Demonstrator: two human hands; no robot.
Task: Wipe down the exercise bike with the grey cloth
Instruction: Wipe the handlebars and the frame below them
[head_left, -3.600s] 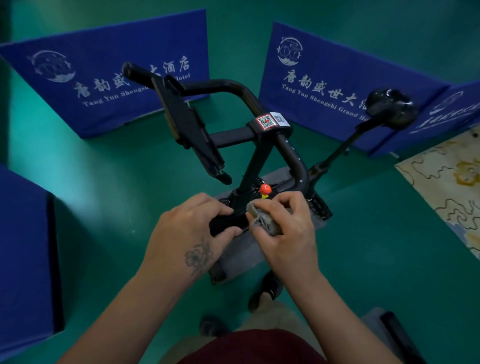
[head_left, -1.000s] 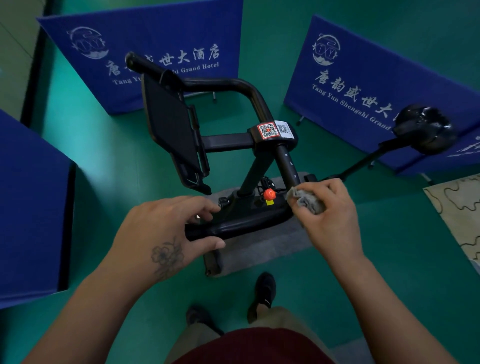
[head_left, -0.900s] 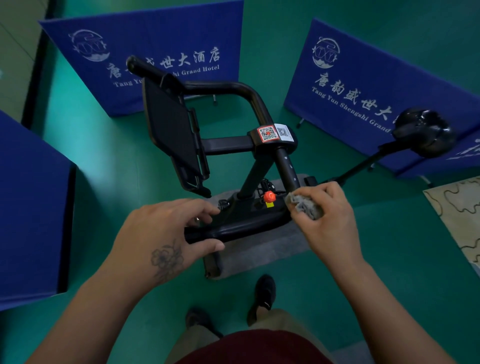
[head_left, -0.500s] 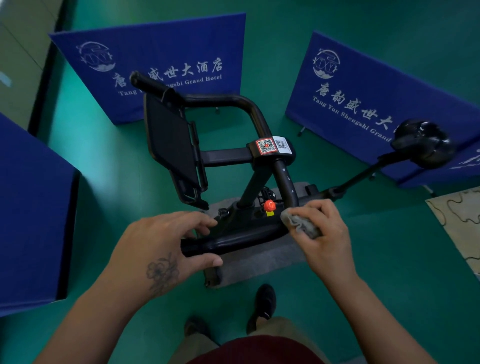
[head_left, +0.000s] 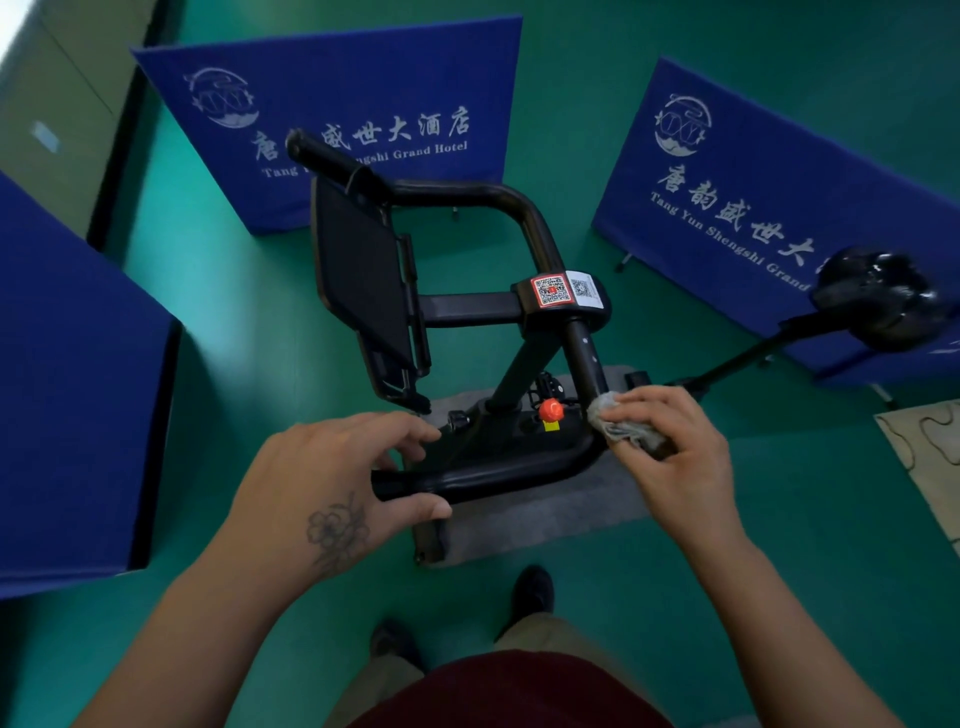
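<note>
Right hand (head_left: 675, 457) pinches cloth (head_left: 618, 423) against bike (head_left: 519, 322) post; left hand (head_left: 332, 483) grips near handlebar end.

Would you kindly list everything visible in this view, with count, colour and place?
Black tubular exercise bike: one, black, centre, on a mat.
Crumpled grey cloth: one, grey, against the bike's upright post, low down.
Red round knob: one, red, on the bike frame left of the cloth.
QR code stickers: two, red-bordered and white, atop the handlebar stem.
Black saddle: one, black, far right.
Grey floor mat: one, grey, under the bike.
Blue printed banners: at least three, blue, around the bike.
Green floor: green, throughout.
Left hand: grips the near handlebar end.
Right hand: holds the cloth.
</note>
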